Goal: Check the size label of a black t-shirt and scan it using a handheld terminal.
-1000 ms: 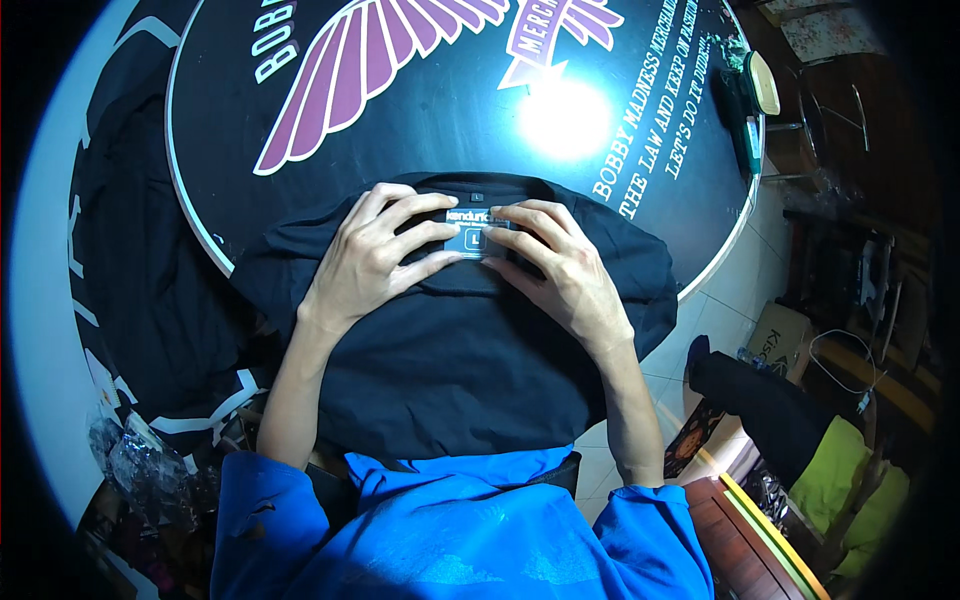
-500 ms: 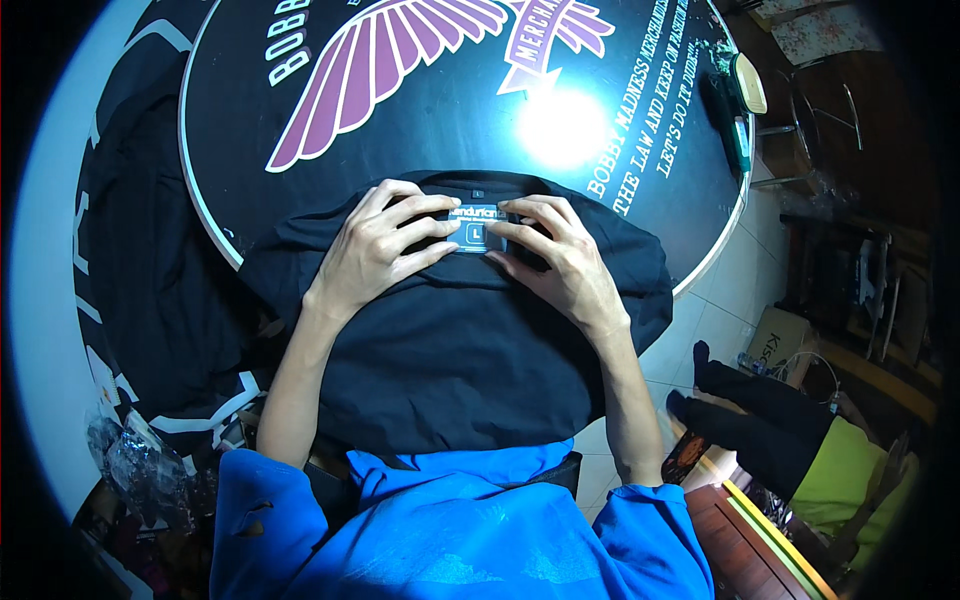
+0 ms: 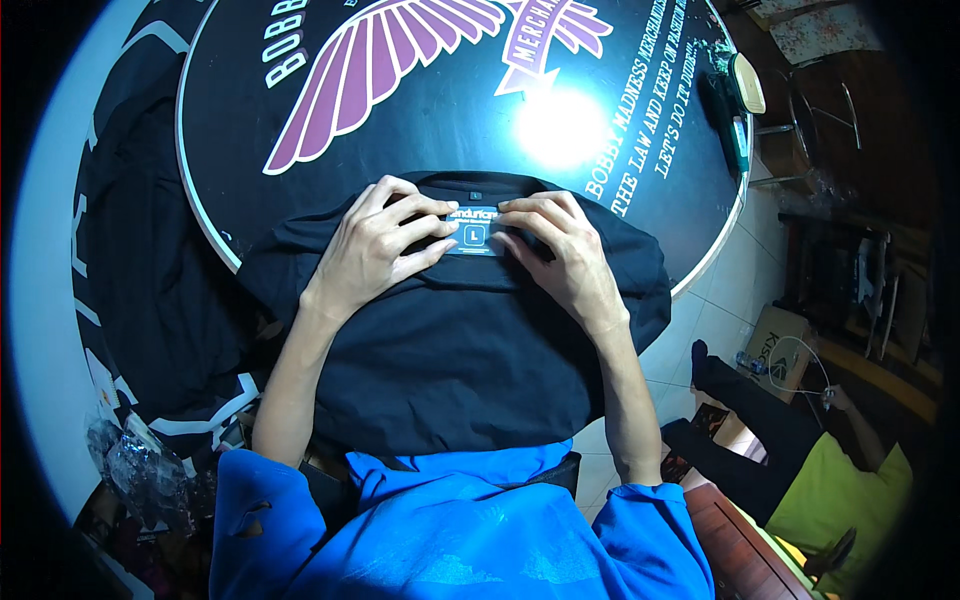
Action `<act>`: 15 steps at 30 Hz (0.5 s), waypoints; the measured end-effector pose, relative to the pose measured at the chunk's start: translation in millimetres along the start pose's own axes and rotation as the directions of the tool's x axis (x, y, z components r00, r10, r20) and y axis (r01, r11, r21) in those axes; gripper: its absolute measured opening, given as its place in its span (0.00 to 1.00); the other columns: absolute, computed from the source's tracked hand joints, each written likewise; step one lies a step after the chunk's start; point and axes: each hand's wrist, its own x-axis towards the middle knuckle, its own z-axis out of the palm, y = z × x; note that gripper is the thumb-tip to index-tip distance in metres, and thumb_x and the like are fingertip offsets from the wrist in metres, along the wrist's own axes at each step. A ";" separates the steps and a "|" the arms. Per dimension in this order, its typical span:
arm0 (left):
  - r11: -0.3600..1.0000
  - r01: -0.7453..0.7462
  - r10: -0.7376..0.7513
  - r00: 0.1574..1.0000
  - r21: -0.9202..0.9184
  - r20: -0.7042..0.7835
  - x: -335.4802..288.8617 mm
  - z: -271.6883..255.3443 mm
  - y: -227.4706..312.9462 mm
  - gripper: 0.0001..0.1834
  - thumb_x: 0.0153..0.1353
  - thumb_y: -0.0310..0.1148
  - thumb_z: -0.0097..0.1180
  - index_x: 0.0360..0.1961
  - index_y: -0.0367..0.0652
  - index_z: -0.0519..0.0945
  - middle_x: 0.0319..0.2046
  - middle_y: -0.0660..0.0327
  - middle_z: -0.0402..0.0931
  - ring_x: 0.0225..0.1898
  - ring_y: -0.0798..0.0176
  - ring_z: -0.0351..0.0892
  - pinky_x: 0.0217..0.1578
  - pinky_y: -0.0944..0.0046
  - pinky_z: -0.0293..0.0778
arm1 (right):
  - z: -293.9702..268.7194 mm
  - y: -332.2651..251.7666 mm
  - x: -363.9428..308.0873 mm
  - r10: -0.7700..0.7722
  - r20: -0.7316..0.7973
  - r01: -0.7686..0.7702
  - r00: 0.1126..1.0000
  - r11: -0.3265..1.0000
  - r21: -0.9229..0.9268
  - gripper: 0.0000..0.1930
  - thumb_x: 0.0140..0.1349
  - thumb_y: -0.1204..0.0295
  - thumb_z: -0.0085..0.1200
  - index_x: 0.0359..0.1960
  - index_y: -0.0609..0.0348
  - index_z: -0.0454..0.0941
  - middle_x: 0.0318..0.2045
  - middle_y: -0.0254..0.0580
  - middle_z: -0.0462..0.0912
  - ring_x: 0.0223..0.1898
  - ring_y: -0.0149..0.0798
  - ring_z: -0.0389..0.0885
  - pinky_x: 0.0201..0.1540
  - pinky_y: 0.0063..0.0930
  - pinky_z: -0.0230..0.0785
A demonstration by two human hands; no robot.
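Note:
A black garment (image 3: 460, 350) lies bunched over the near side of a round black table, its neck opening facing up. Inside the neck is a small rectangular label (image 3: 474, 238) with pale print. My left hand (image 3: 385, 235) holds the label's left edge with curved fingertips and thumb. At the opposite edge, the fingertips of my right hand (image 3: 560, 245) grip the label, the thumb lower down. A smaller dark tag (image 3: 475, 196) sits just above it at the neckline. The undersides of my fingers are hidden.
The round table (image 3: 400, 140) carries a purple wing print and a bright lamp reflection. A green-black tool (image 3: 738, 110) stands at its right rim. More black cloth (image 3: 150, 230) hangs left, above crumpled clear plastic (image 3: 150, 470). A person in a yellow-green top (image 3: 840, 490) is at lower right, near a cardboard box (image 3: 780, 345).
The label lies flatter and shows more of its face, slightly further left. My right fingers have shifted a little. The other person at right has moved, one arm now stretched toward a thin cable.

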 end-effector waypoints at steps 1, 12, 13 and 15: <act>1.000 -0.002 0.002 1.000 0.005 0.005 0.6 -0.3 0.0 0.13 0.60 0.35 0.82 0.45 0.45 0.96 0.52 0.67 0.94 0.55 0.57 0.84 0.59 0.54 0.85 | 0.6 -1.5 0.8 0.001 0.002 -0.001 1.000 1.000 0.001 0.16 0.65 0.69 0.78 0.53 0.55 0.91 0.55 0.36 0.91 0.59 0.46 0.85 0.65 0.42 0.84; 1.000 -0.002 0.001 1.000 0.027 0.027 7.2 -7.4 14.8 0.12 0.62 0.33 0.78 0.47 0.46 0.94 0.53 0.67 0.90 0.56 0.57 0.83 0.59 0.53 0.81 | -7.9 -10.0 5.8 0.017 0.108 -0.018 0.994 1.000 0.010 0.15 0.64 0.72 0.76 0.51 0.58 0.90 0.56 0.41 0.87 0.59 0.47 0.84 0.65 0.43 0.82; 0.999 -0.027 0.026 0.999 0.042 0.037 6.8 -6.5 14.7 0.12 0.63 0.33 0.77 0.47 0.45 0.93 0.52 0.66 0.89 0.57 0.58 0.83 0.59 0.53 0.80 | -8.5 -11.1 5.4 0.018 0.108 -0.019 0.994 1.000 0.009 0.15 0.64 0.72 0.76 0.51 0.58 0.90 0.56 0.41 0.87 0.59 0.47 0.84 0.65 0.43 0.82; 0.999 -0.021 0.019 0.999 0.043 0.030 6.0 -4.4 15.3 0.12 0.63 0.34 0.77 0.47 0.45 0.93 0.52 0.66 0.89 0.57 0.58 0.83 0.59 0.53 0.79 | -10.1 -14.6 5.2 0.042 0.123 -0.045 0.992 0.999 0.019 0.16 0.64 0.70 0.77 0.52 0.57 0.90 0.57 0.41 0.86 0.61 0.47 0.83 0.67 0.43 0.82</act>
